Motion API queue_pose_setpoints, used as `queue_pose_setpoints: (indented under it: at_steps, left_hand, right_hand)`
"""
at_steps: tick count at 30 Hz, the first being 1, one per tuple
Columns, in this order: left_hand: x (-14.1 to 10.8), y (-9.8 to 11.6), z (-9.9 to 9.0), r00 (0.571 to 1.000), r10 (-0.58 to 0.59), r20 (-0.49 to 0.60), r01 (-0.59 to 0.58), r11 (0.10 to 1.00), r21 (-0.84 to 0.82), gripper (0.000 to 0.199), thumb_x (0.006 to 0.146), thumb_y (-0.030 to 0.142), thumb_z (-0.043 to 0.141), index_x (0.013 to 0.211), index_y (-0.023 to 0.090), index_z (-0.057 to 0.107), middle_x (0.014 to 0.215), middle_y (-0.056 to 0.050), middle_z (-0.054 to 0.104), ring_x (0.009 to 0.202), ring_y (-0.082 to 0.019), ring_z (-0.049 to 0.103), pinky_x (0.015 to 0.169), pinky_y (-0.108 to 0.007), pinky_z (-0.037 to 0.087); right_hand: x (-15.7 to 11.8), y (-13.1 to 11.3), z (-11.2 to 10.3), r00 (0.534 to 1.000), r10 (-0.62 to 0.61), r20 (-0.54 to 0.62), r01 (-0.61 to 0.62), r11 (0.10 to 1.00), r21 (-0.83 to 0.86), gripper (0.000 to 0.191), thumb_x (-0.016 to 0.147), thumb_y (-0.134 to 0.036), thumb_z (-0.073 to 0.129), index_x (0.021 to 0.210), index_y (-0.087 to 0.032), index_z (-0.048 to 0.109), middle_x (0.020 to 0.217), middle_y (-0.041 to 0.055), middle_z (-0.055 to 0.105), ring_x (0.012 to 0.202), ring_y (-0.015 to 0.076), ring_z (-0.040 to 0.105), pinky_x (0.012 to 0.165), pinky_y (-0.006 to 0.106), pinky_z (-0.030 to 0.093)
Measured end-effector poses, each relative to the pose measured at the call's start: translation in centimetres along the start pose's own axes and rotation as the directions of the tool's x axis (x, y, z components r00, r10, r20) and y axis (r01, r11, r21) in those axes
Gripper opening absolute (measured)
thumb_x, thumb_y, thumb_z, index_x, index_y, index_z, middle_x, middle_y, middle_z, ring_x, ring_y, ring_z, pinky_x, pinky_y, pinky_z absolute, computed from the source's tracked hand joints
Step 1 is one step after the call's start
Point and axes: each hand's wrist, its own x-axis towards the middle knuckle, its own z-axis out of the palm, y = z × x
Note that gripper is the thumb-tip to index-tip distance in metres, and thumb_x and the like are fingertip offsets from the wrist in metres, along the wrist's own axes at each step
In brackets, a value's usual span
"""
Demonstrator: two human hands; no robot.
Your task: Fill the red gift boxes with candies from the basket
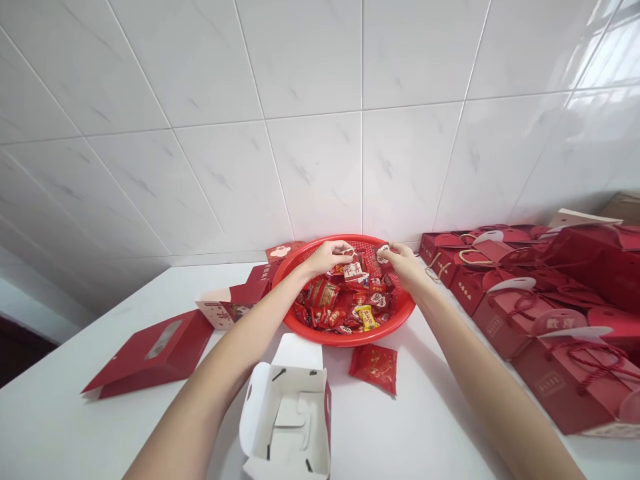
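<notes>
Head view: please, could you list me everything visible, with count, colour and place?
plastic basket: 1, red, centre
wrapped candies: many, mostly red, some yellow, in the basket
small packet: 1, red and cream, above the basket
sealed packet: 1, red with gold print, in front of the basket
open box: 1, white inside, red outside, front centre
slotted carton: 1, red, left
other cartons: count unclear, red and white, left beside the basket
gift boxes: many, red, right
tan object: 1, unclear, far right
table: 1, white, below
wall tiles: many, white with grey marks, behind
forearms: 2, bare, lower half
left hand: 1, bare, over the basket, grip unclear
right hand: 1, bare, small packet in grip
</notes>
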Motion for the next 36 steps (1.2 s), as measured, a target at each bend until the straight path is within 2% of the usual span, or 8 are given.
queue_pose_setpoints:
  at_steps: [3,6,15,20,25,29,32,36]
  left_hand:
    - [0.3,-0.5,-0.2,0.999,0.01,-0.046,-0.015,0.994,-0.107,0.037,0.064,0.038,0.079,0.087,0.015,0.062,0.083,0.0,0.065,0.079,-0.015,0.06,0.077,-0.03,0.046]
    - [0.3,-0.5,-0.1,0.998,0.037,-0.044,-0.044,0.986,-0.161,0.04,0.062,0.039,0.082,0.089,0.015,0.063,0.084,0.0,0.065,0.08,-0.015,0.06,0.078,-0.031,0.046]
    - [0.0,0.1,0.1,0.999,0.016,0.041,-0.007,0.975,-0.222,0.043,0.063,0.031,0.082,0.101,0.013,0.07,0.089,-0.004,0.072,0.082,-0.017,0.065,0.081,-0.032,0.048]
    - [0.0,0.1,0.2,0.999,-0.038,0.0,0.038,0.999,-0.019,0.027,0.074,0.024,0.063,0.097,0.015,0.073,0.083,-0.003,0.073,0.076,-0.016,0.063,0.074,-0.028,0.048]
    - [-0.4,0.1,1.6,0.987,-0.055,0.151,0.002,0.944,0.33,0.025,0.083,0.033,0.059,0.088,0.015,0.075,0.08,-0.003,0.073,0.075,-0.018,0.064,0.07,-0.027,0.047]
    - [-0.5,-0.2,2.8,0.95,-0.08,0.302,-0.102,0.833,0.544,0.018,0.084,0.025,0.061,0.089,0.017,0.076,0.085,-0.003,0.075,0.08,-0.019,0.067,0.074,-0.026,0.047]
    - [-0.6,-0.2,3.7,0.91,-0.067,0.409,-0.2,0.793,0.575,0.023,0.083,0.021,0.063,0.102,0.018,0.075,0.1,-0.005,0.076,0.091,-0.021,0.069,0.081,-0.027,0.049]
    - [-0.9,0.4,4.9,0.881,0.027,0.472,-0.338,0.734,0.589,0.053,0.085,0.037,0.069,0.134,0.02,0.06,0.126,-0.011,0.067,0.112,-0.027,0.064,0.096,-0.033,0.048]
  right_hand:
    - [0.3,0.1,-0.1,1.0,0.011,-0.009,-0.01,0.999,0.053,0.008,0.067,-0.019,0.062,0.075,-0.018,0.06,0.067,-0.0019,0.062,0.057,0.0108,0.059,0.053,0.022,0.048]
    - [0.4,0.2,-0.2,0.999,0.004,0.05,-0.007,0.997,0.07,0.012,0.062,-0.019,0.066,0.074,-0.019,0.062,0.065,-0.0015,0.065,0.055,0.0118,0.059,0.051,0.023,0.048]
    - [0.1,0.4,-0.2,0.993,0.017,0.113,-0.026,0.997,0.078,0.031,0.05,-0.012,0.076,0.078,-0.018,0.064,0.062,-0.0011,0.069,0.054,0.0152,0.063,0.05,0.025,0.051]
    - [0.0,0.1,-0.1,0.998,-0.002,0.06,-0.006,0.992,0.127,0.019,0.057,-0.017,0.072,0.075,-0.018,0.065,0.067,0.0008,0.071,0.056,0.0148,0.064,0.049,0.024,0.049]
    - [0.2,0.3,-0.3,0.999,-0.034,0.023,0.031,0.991,0.127,0.018,0.057,-0.02,0.074,0.072,-0.017,0.066,0.064,-0.0001,0.068,0.056,0.0129,0.06,0.05,0.023,0.046]
    - [0.6,0.5,-0.4,0.998,-0.056,-0.029,0.06,0.99,0.13,0.016,0.055,-0.019,0.073,0.067,-0.018,0.062,0.06,-0.0034,0.061,0.053,0.0099,0.054,0.047,0.021,0.042]
    - [0.9,0.5,-0.4,0.996,-0.033,-0.087,0.046,0.987,0.154,0.008,0.06,-0.02,0.067,0.063,-0.018,0.061,0.064,-0.0012,0.063,0.054,0.01,0.054,0.048,0.021,0.042]
    - [1.0,0.3,-0.4,0.994,0.014,-0.109,0.012,0.972,0.233,0.003,0.064,-0.02,0.06,0.061,-0.019,0.061,0.064,0.0006,0.065,0.055,0.0118,0.056,0.051,0.023,0.044]
